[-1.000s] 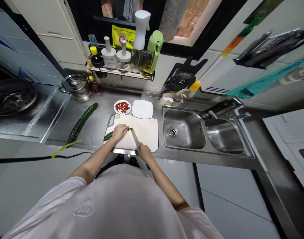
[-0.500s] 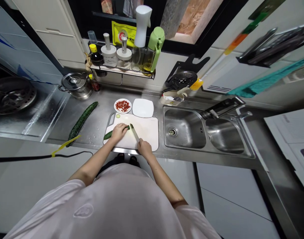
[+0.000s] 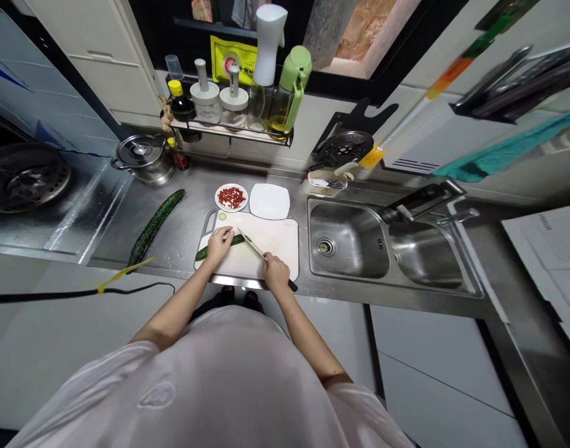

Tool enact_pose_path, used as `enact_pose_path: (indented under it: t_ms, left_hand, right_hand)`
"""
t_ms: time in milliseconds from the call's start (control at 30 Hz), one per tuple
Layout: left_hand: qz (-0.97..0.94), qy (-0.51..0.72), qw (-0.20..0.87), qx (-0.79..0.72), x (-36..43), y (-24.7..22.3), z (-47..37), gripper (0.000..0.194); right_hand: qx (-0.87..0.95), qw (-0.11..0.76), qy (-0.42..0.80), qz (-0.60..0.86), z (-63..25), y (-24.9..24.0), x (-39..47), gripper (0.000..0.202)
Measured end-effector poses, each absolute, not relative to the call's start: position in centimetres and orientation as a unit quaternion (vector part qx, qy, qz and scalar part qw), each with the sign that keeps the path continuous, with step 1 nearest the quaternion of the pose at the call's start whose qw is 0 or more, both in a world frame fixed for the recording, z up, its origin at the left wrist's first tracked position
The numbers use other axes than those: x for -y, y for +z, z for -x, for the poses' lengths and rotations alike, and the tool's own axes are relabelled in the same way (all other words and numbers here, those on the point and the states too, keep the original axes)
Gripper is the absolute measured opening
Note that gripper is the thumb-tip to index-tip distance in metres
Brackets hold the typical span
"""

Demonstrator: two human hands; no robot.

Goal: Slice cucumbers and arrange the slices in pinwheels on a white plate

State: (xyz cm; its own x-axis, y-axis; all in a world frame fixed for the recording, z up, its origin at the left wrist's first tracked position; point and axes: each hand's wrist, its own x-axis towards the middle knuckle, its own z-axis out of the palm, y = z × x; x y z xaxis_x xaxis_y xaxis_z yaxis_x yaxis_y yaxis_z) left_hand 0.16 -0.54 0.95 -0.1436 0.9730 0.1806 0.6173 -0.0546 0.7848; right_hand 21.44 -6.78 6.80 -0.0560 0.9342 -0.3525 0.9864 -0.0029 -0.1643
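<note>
A dark green cucumber [image 3: 201, 254] lies across the white cutting board [image 3: 285, 249]. My left hand [image 3: 219, 245] rests over its middle, fingers bent round it. In my right hand [image 3: 276, 272] is a knife [image 3: 252, 242], its black handle end showing below the fist and its blade slanting up and left over the cucumber's right end. A small round green slice [image 3: 222, 216] sits near the board's top left corner. Behind the board are a plate of chopped red pieces [image 3: 231, 198] and a white square plate [image 3: 269, 201].
A whole cucumber [image 3: 157, 225] lies left of the board. Behind it stands a steel pot [image 3: 145, 160]. The double sink [image 3: 348, 239] is at the right, with a utensil holder [image 3: 325, 184] behind. Jars and bottles fill a shelf [image 3: 229, 129].
The knife blade has turned further left and now lies over the cucumber, and its black handle end has come into sight. My right hand has shifted slightly right; my left fingers have lifted and loosened.
</note>
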Motion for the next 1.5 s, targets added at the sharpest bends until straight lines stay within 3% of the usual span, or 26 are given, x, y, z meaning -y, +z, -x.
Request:
enact_pose_path:
  t_ms: [200,467,700,900,1133,1500]
  left_hand:
    - [-0.574,0.394,0.358,-0.623,-0.6,1.9,-0.1,0.037]
    - [-0.744,0.282,0.288,-0.533,-0.9,3.9,-0.4,0.037]
    - [-0.734,0.3,0.326,-0.514,-1.4,4.8,-0.8,0.027]
    - [-0.661,0.344,0.318,-0.587,-1.6,4.4,-1.2,0.015]
    - [-0.458,0.363,0.319,-0.746,-3.9,-0.1,1.8,0.023]
    - [-0.465,0.3,0.25,-0.795,-7.5,-1.5,2.1,0.019]
  right_hand:
    - [-0.703,0.031,-0.146,-0.696,-21.9,7.3,6.8,0.04]
    - [-0.729,0.022,-0.13,-0.672,-22.5,7.4,6.8,0.049]
    - [-0.741,0.024,-0.119,-0.66,-22.9,7.6,7.0,0.049]
    - [-0.731,0.021,-0.121,-0.671,-23.5,6.9,7.2,0.047]
    - [-0.698,-0.01,-0.115,-0.707,-25.4,5.2,7.6,0.042]
    - [-0.678,-0.021,-0.141,-0.721,-25.9,4.6,7.4,0.04]
